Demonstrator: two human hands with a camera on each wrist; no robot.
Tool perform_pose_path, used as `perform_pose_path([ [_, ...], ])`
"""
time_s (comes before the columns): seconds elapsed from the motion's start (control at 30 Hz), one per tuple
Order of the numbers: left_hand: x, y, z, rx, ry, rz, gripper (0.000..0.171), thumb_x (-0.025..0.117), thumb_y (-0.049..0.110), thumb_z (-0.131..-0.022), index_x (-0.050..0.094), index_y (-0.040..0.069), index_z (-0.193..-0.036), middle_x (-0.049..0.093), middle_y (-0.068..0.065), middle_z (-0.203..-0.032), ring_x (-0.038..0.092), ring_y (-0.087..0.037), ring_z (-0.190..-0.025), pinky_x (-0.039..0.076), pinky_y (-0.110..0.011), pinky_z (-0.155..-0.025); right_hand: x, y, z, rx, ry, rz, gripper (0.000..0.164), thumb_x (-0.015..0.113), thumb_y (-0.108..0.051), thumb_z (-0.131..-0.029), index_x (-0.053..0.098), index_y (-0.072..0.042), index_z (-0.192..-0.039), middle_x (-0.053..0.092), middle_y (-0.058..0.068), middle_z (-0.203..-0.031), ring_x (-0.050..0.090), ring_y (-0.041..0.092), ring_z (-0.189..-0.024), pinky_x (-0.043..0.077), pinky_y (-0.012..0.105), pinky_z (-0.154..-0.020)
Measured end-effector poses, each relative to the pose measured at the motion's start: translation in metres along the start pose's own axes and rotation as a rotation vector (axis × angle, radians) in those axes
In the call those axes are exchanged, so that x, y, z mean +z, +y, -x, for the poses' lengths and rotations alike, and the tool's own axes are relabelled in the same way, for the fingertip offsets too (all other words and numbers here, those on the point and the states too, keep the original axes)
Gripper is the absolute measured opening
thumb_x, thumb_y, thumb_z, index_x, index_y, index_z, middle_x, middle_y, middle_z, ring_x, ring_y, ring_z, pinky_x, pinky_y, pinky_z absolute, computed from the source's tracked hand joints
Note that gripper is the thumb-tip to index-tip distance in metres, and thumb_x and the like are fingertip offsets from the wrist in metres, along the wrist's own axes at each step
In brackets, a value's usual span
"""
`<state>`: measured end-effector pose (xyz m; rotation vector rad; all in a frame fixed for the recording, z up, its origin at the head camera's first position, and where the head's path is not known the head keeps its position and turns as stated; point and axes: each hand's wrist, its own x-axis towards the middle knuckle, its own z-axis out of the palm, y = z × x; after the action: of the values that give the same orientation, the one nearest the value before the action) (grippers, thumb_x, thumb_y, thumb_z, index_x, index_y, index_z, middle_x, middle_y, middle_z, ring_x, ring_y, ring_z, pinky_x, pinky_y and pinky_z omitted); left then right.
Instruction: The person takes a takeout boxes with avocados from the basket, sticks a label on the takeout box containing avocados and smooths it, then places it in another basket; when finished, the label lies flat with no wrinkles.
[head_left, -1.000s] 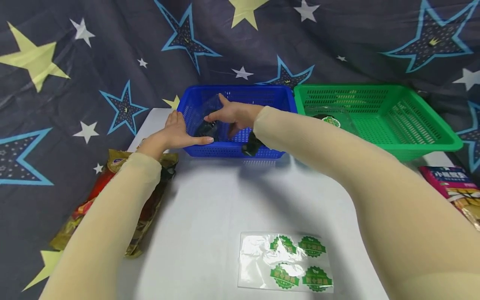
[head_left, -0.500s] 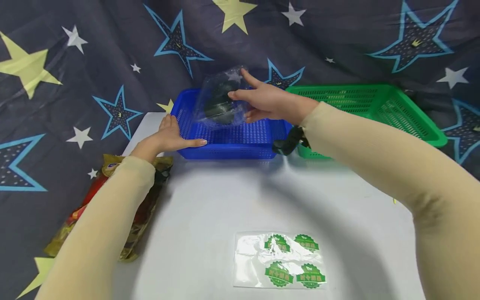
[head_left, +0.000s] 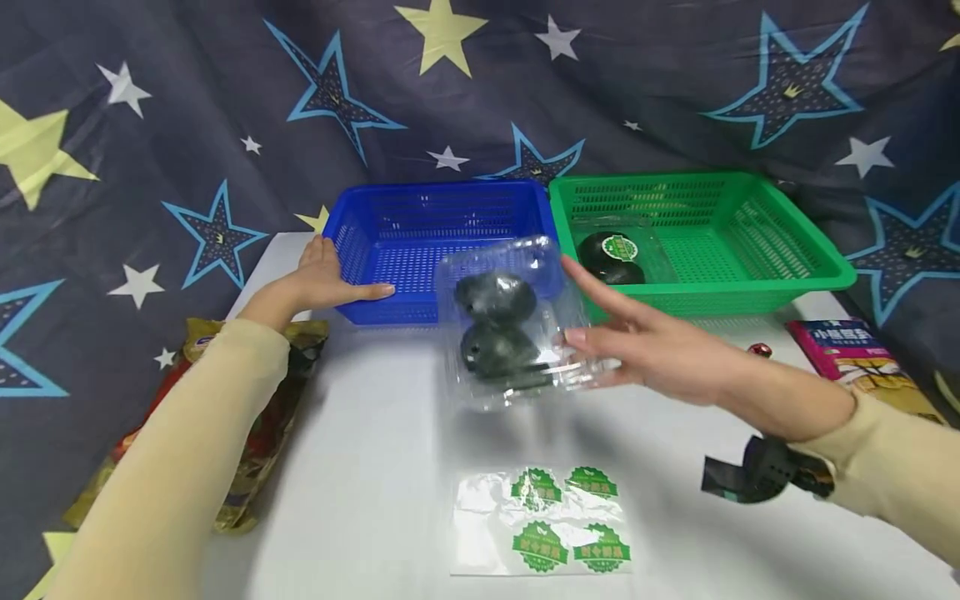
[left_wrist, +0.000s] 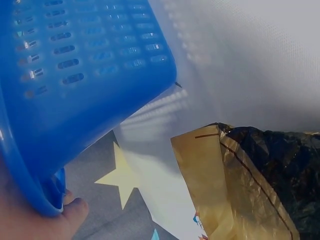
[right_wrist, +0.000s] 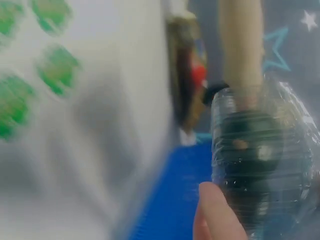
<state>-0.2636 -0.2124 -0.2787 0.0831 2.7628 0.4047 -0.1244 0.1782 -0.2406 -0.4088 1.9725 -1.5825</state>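
Note:
My right hand point(head_left: 660, 346) pinches the right side of a clear plastic clamshell box point(head_left: 551, 312), lifted above the table in front of the blue basket. Two dark green fruits, which look like avocados point(head_left: 497, 297), lie in the box. In the right wrist view a thumb or finger presses near the edge of the box point(right_wrist: 260, 155). My left hand point(head_left: 303, 287) rests at the near left corner of the blue basket point(head_left: 450, 187), fingers straight, thumb along the front rim. The left wrist view shows a fingertip under the basket's rim point(left_wrist: 30, 190).
A green basket point(head_left: 750, 298) at the right holds a similar clear box with a labelled dark fruit point(head_left: 611, 257). A sheet of green stickers point(head_left: 540, 525) lies in front. Gold bag point(head_left: 247, 475) at left, pink packet point(head_left: 847, 350) and small red item point(head_left: 760, 350) at right.
My right hand has lifted the box out of the blue basket and brought it right and nearer. The left hand has stayed at the basket's corner.

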Motion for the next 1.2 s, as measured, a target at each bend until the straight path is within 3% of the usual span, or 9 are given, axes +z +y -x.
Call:
perform_pose_path([
  [0.17,0.000,0.001,0.001,0.004,-0.001,-0.001,0.139,0.054,0.081,-0.070,-0.023,-0.009,-0.142,-0.028,-0.027,-0.150,-0.025,-0.040,-0.138,-0.002,-0.059,-0.111,0.012,0.042,0.023,0.058,-0.007,0.004,0.076,0.054,-0.026,-0.098,0.003,-0.054,-0.147,0.035,0.029,-0.143,0.044,0.038,-0.126,0.046,0.056,-0.091],
  [0.37,0.003,-0.002,0.000,0.003,0.010,0.014,0.138,0.055,0.080,-0.070,-0.022,-0.009,-0.143,-0.026,-0.028,-0.151,-0.022,-0.042,-0.139,0.000,-0.061,-0.110,0.015,0.079,0.014,0.052,0.002,-0.055,0.080,0.054,-0.024,-0.098,-0.002,-0.048,-0.149,0.048,0.029,-0.132,0.045,0.038,-0.122,0.047,0.050,-0.088],
  [0.5,0.004,-0.002,0.000,0.005,0.016,0.015,0.137,0.055,0.079,-0.071,-0.022,-0.009,-0.143,-0.025,-0.028,-0.151,-0.022,-0.042,-0.139,0.000,-0.061,-0.110,0.015,0.093,0.003,0.030,0.035,-0.037,0.083,0.057,-0.025,-0.097,-0.003,-0.045,-0.150,0.054,0.027,-0.127,0.052,0.030,-0.112,0.049,0.042,-0.077],
  [0.73,0.001,0.000,0.000,0.008,0.021,0.006,0.138,0.055,0.081,-0.070,-0.021,-0.009,-0.143,-0.025,-0.028,-0.151,-0.022,-0.041,-0.139,0.000,-0.061,-0.111,0.015,0.105,-0.006,0.029,0.084,-0.035,0.087,0.060,-0.024,-0.095,-0.004,-0.044,-0.151,0.060,0.024,-0.116,0.058,0.027,-0.103,0.052,0.040,-0.073],
  [0.9,-0.001,0.001,0.002,0.002,0.021,0.011,0.138,0.055,0.080,-0.070,-0.021,-0.009,-0.143,-0.025,-0.028,-0.151,-0.022,-0.042,-0.139,0.000,-0.061,-0.110,0.017,0.104,-0.005,0.032,0.098,0.016,0.088,0.062,-0.026,-0.094,-0.003,-0.046,-0.150,0.057,0.026,-0.124,0.059,0.031,-0.109,0.054,0.040,-0.081],
  [1.03,-0.002,0.003,0.002,0.008,0.032,0.019,0.136,0.056,0.077,-0.072,-0.021,-0.009,-0.143,-0.024,-0.028,-0.151,-0.022,-0.041,-0.139,-0.001,-0.060,-0.111,0.017,0.098,-0.003,0.055,0.124,0.097,0.089,0.063,-0.032,-0.092,-0.003,-0.041,-0.151,0.055,0.026,-0.126,0.061,0.029,-0.108,0.054,0.040,-0.081],
  [1.2,0.000,0.004,0.001,0.016,0.034,-0.001,0.133,0.056,0.075,-0.075,-0.021,-0.010,-0.143,-0.026,-0.028,-0.150,-0.022,-0.041,-0.139,-0.002,-0.059,-0.111,0.017,0.095,-0.004,0.088,0.131,0.123,0.089,0.063,-0.034,-0.092,-0.003,-0.035,-0.153,0.056,0.024,-0.126,0.061,0.027,-0.108,0.054,0.041,-0.082],
])
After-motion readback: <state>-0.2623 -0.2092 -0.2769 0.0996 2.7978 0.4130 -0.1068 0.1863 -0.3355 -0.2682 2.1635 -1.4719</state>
